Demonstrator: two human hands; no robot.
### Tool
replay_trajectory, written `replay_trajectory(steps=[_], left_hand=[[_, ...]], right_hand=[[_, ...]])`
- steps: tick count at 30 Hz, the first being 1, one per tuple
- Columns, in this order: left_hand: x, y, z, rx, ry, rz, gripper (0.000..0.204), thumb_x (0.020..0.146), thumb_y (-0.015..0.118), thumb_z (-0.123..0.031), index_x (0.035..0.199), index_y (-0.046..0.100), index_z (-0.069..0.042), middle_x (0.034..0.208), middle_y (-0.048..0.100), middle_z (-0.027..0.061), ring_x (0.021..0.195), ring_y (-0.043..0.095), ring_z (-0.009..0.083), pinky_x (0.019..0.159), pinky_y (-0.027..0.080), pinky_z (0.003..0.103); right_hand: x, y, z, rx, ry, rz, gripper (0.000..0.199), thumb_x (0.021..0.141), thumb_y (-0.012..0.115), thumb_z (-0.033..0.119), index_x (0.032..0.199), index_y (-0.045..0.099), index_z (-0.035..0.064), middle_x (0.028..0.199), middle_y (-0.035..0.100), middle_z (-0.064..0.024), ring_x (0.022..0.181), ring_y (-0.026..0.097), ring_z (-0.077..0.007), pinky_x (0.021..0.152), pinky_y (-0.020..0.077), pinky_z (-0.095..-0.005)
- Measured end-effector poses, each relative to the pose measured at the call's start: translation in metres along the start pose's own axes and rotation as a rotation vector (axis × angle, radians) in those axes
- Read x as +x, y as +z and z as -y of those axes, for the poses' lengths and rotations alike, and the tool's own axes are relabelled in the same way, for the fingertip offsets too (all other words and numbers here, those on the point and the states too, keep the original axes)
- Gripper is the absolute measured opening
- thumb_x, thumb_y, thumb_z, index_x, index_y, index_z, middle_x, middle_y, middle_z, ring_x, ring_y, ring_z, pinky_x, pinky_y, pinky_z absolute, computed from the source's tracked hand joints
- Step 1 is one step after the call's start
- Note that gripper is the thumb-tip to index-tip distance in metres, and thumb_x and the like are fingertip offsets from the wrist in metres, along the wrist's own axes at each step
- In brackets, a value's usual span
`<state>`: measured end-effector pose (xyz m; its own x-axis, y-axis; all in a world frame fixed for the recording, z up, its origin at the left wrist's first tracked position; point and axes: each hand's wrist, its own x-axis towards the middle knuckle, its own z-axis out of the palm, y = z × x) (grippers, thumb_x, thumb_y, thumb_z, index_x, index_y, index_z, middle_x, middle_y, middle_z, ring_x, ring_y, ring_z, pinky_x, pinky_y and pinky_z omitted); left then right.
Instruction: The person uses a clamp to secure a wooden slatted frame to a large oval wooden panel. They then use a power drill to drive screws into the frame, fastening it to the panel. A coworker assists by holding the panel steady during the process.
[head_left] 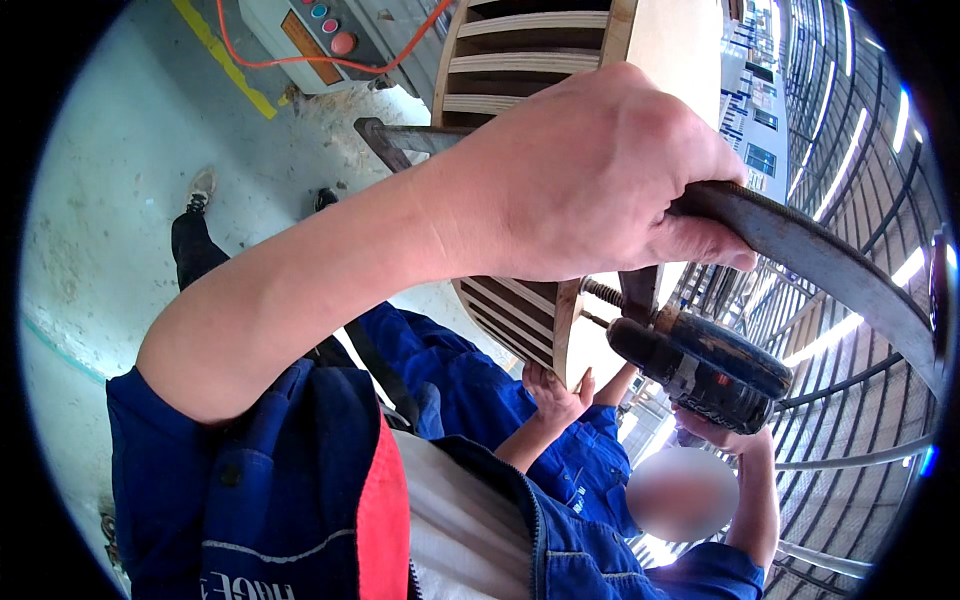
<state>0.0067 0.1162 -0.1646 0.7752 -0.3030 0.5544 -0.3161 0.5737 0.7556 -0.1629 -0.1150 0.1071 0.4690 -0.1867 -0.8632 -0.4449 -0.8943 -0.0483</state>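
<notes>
My left hand (620, 180) reaches across the view, closed round one end of a curved grey metal bar (840, 250). Behind my forearm is a slatted wooden piece (530, 62) with pale edges and dark gaps. Low on its edge, a smaller hand (555, 400), seemingly my right, grips the wood; its forearm comes from beside my open jacket. A co-worker's hand (715, 428) holds a black drill (700, 365), its bit pointing at the slatted piece. A threaded metal spindle (603, 291) sits just above the bit.
The co-worker in blue workwear (570, 450) stands close by on the right. A grey control box (330, 45) with coloured buttons and an orange cable (300, 62) is at upper left. Another shoe (202, 185) and a yellow line (225, 60) show on the floor.
</notes>
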Motion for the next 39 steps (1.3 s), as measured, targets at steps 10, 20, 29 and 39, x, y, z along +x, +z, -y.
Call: replay_trajectory(steps=[10,20,29,39], left_hand=[[0.000,0.000,-0.002,-0.017,-0.013,-0.007,0.026,0.087,0.080,-0.028,0.090,0.077,-0.003,0.069,0.068,0.0160,0.067,0.068,0.0330,0.069,0.053,0.043],[-0.001,0.001,-0.003,0.034,-0.031,-0.016,0.026,0.087,0.080,-0.029,0.090,0.077,-0.003,0.067,0.067,0.0154,0.067,0.069,0.0336,0.070,0.054,0.044],[-0.001,0.001,-0.003,0.008,-0.039,-0.008,0.025,0.087,0.080,-0.029,0.090,0.077,-0.004,0.067,0.067,0.0154,0.068,0.070,0.0341,0.071,0.055,0.043],[-0.002,0.002,-0.002,0.067,-0.010,-0.022,0.027,0.086,0.080,-0.030,0.088,0.077,-0.003,0.066,0.067,0.0158,0.067,0.071,0.0338,0.070,0.056,0.044]], right_hand=[[-0.001,0.012,-0.006,0.246,0.179,-0.120,0.058,0.086,0.066,0.032,0.127,0.052,-0.0061,0.120,0.051,-0.0189,0.106,0.052,-0.0299,0.090,0.0426,-0.0432],[0.077,0.167,-0.063,1.298,0.359,-0.677,0.081,0.089,0.055,0.050,0.139,0.039,-0.0110,0.138,0.037,-0.0255,0.123,0.040,-0.0378,0.103,0.0325,-0.0503],[0.133,0.251,-0.077,1.580,0.357,-0.881,0.102,0.092,0.045,0.066,0.151,0.027,-0.0154,0.155,0.024,-0.0314,0.139,0.030,-0.0449,0.114,0.0234,-0.0568],[0.145,0.270,-0.077,1.606,0.366,-0.912,0.095,0.092,0.047,0.061,0.149,0.030,-0.0145,0.150,0.028,-0.0293,0.134,0.033,-0.0424,0.111,0.0260,-0.0546]])
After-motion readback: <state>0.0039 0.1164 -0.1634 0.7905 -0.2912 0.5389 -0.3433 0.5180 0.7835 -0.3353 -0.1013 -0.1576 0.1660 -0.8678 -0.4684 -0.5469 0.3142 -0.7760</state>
